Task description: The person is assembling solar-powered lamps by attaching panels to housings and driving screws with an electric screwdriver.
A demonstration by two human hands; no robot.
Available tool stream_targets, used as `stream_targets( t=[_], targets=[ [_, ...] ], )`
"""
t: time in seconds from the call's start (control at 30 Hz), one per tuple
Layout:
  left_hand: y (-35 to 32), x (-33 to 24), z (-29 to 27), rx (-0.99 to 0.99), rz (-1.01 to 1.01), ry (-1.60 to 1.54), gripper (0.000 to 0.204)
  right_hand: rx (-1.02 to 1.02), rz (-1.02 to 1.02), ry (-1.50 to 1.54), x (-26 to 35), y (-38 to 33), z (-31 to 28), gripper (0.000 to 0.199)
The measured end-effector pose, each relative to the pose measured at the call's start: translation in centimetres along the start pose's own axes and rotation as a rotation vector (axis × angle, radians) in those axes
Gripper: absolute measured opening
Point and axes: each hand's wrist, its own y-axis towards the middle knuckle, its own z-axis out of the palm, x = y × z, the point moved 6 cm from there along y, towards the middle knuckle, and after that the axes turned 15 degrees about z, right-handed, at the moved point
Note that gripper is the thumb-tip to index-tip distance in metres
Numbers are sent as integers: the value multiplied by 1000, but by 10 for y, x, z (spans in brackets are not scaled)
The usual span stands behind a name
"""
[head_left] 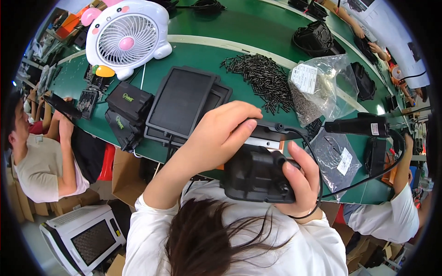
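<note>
Near the frame centre, just below mid-height, we hold a black plastic housing (258, 177) over our lap, close to the edge of the green table (230, 23). Our right hand (301, 181) grips its right end, thumb on top, fingers curled under; a black cable (354, 177) loops round that wrist and runs right. Our left hand (218, 135) reaches in from the lower left w/ fingers closed on a black tool (271, 129) pressed at the housing's top edge. Can't tell what kind of tool.

Behind, centre-left: stacked black flat panels (184, 101). Upper centre-right: a heap of small black screws (262, 76) beside a clear plastic bag (322, 87). Upper left: a white desk fan (126, 37) w/ pink ears. Right of centre: a second black tool (357, 125). Far left and far right edges: co-workers seated, one per side.
</note>
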Motion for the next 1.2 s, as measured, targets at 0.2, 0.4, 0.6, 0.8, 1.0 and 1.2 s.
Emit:
stream_targets(
  t=[0.2,0.4,0.6,0.8,1.0,1.2],
  targets=[
    [-12,12,9,36,-128,-128,17,65,-27,-131,0,9,-5,59],
    [-7,10,5,42,-97,-218,18,-38,83,-282,-17,24,-5,61],
    [47,48,10,226,-44,193,19,-11,69,-182,-22,22,-7,57],
    [74,140,99,728,49,711,13,7,82,-106,-29,16,-7,61],
    [63,155,110,657,200,789,10,16,65,-8,-35,17,-7,64],
    [73,127,94,644,142,747,9,-12,33,25,-38,16,-6,63]
  ],
)
